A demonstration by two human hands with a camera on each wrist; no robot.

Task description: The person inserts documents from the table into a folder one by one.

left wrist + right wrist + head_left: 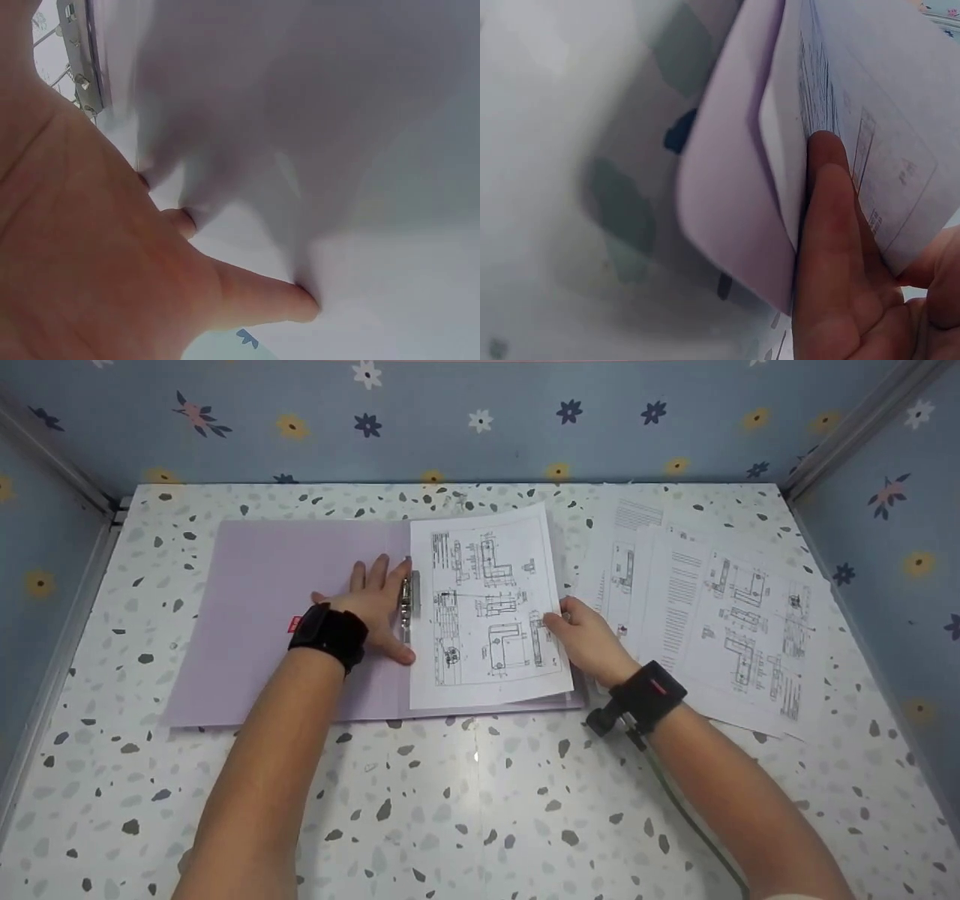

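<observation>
An opened lilac ring binder (262, 577) lies flat on the speckled table. Along its spine runs a metal ring clip (415, 596), which also shows at the upper left of the left wrist view. On the binder's right side lies a white sheet (469, 607) printed with technical drawings, its right edge slightly raised. My left hand (371, 604) rests beside the clip, fingers spread and partly over the rings. At the sheet's right edge, my right hand (594, 643) pinches the paper between thumb and fingers. In the right wrist view its fingers lie between the drawing sheet (904, 150) and the binder cover (731, 187).
Loose printed sheets (757, 622) overlap in a spread to the right of the binder, near my right hand. Flower-patterned panels (480, 442) stand at the back and both sides. A cable (690, 817) trails from the right wrist camera towards the front.
</observation>
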